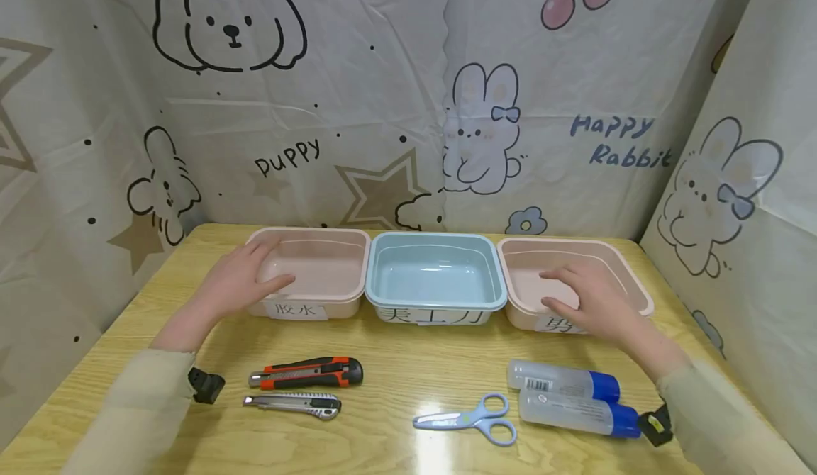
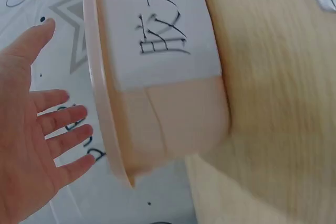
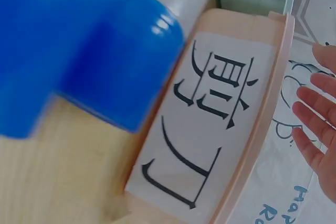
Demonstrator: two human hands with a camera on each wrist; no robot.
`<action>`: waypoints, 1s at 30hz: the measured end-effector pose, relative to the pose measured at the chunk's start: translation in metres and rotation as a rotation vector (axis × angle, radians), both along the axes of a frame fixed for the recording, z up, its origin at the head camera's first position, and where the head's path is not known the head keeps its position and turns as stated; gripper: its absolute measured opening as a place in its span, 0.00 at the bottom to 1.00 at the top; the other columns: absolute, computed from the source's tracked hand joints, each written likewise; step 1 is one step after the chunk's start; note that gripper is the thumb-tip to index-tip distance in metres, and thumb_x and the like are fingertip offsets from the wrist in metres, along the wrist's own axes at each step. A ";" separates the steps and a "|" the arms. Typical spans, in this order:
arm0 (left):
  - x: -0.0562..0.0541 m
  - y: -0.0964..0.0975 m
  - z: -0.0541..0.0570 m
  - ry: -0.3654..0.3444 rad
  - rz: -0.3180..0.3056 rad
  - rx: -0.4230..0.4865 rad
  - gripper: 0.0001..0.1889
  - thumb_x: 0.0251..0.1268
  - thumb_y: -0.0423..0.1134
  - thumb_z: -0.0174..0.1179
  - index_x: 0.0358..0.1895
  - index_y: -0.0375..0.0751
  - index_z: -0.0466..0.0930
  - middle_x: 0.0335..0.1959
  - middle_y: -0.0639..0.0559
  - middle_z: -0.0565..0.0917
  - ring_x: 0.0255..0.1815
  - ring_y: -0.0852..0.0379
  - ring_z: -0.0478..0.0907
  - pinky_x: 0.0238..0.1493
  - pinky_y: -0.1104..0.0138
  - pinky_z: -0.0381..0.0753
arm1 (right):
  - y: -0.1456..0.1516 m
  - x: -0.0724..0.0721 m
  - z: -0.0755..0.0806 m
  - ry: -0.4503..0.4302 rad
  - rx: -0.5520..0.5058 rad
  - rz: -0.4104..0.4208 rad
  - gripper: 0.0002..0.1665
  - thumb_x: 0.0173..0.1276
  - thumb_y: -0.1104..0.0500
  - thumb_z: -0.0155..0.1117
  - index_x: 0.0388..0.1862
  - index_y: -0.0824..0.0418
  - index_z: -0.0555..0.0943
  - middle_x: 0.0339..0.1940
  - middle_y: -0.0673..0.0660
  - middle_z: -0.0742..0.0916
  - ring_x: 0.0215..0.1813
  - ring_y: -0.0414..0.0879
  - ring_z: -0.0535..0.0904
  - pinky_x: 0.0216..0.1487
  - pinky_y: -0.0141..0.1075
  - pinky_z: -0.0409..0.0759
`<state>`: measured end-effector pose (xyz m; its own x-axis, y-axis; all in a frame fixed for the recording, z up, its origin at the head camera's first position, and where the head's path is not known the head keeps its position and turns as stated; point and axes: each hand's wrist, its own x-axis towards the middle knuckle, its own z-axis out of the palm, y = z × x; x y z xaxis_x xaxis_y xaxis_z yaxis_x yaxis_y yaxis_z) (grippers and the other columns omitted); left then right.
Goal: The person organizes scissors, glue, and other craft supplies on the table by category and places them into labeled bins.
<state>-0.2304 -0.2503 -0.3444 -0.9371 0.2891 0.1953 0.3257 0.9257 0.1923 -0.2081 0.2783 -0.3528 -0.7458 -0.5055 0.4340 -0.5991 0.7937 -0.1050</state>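
Observation:
My left hand hovers over the left end of a pink bin labelled 胶水, fingers spread and palm bare in the left wrist view. Over the front right part of another pink bin, labelled 剪刀 in the right wrist view, my right hand hangs with relaxed fingers and holds nothing. A light blue bin stands between the two. Nearer to me lie a red and black utility knife, a slim silver utility knife, blue scissors and two blue-capped glue bottles.
All of this is on a wooden table. A white curtain with cartoon animals hangs behind the bins and along both sides. The bins stand side by side near the table's back edge, the tools and bottles in front of them.

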 end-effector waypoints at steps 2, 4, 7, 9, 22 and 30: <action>0.002 -0.005 -0.002 -0.023 0.015 0.003 0.40 0.57 0.60 0.54 0.66 0.35 0.60 0.62 0.33 0.66 0.59 0.32 0.64 0.56 0.41 0.63 | 0.002 0.007 -0.002 0.012 0.001 0.017 0.16 0.52 0.58 0.70 0.40 0.61 0.81 0.36 0.54 0.84 0.41 0.49 0.78 0.44 0.45 0.76; 0.003 -0.010 -0.005 -0.042 0.037 0.010 0.40 0.57 0.61 0.55 0.64 0.33 0.62 0.60 0.31 0.67 0.58 0.32 0.64 0.56 0.41 0.63 | 0.004 0.014 -0.004 -0.007 -0.003 0.029 0.12 0.51 0.60 0.70 0.37 0.58 0.82 0.33 0.50 0.84 0.37 0.43 0.78 0.39 0.41 0.78; 0.004 -0.017 -0.010 -0.061 0.066 0.031 0.41 0.56 0.63 0.54 0.61 0.30 0.65 0.59 0.30 0.67 0.58 0.32 0.64 0.56 0.42 0.63 | 0.006 0.027 -0.007 -0.094 -0.021 0.050 0.10 0.53 0.61 0.69 0.35 0.53 0.81 0.31 0.44 0.84 0.34 0.36 0.78 0.36 0.35 0.80; 0.006 -0.021 -0.012 -0.069 0.076 0.044 0.42 0.55 0.64 0.54 0.60 0.28 0.66 0.59 0.29 0.67 0.58 0.32 0.63 0.56 0.41 0.62 | 0.008 0.034 -0.008 -0.176 -0.030 0.075 0.09 0.54 0.60 0.68 0.35 0.50 0.81 0.32 0.41 0.83 0.35 0.34 0.78 0.36 0.34 0.80; 0.012 -0.034 -0.024 -0.224 0.110 0.257 0.49 0.56 0.61 0.55 0.68 0.25 0.46 0.63 0.21 0.53 0.60 0.27 0.57 0.55 0.36 0.61 | 0.014 0.043 -0.020 -0.711 -0.002 0.212 0.22 0.61 0.44 0.60 0.49 0.56 0.80 0.44 0.48 0.85 0.45 0.39 0.79 0.44 0.39 0.79; 0.014 -0.036 -0.027 -0.242 0.099 0.397 0.49 0.54 0.56 0.61 0.69 0.28 0.46 0.64 0.23 0.51 0.62 0.29 0.53 0.54 0.35 0.60 | 0.009 0.035 -0.027 -0.796 0.022 0.233 0.23 0.57 0.45 0.64 0.48 0.55 0.79 0.42 0.46 0.84 0.43 0.36 0.78 0.41 0.34 0.79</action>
<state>-0.2160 -0.2860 -0.3712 -0.9886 0.1436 0.0458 0.1423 0.7897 0.5967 -0.1726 0.2870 -0.3801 -0.7010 -0.6871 -0.1909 -0.5015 0.6654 -0.5530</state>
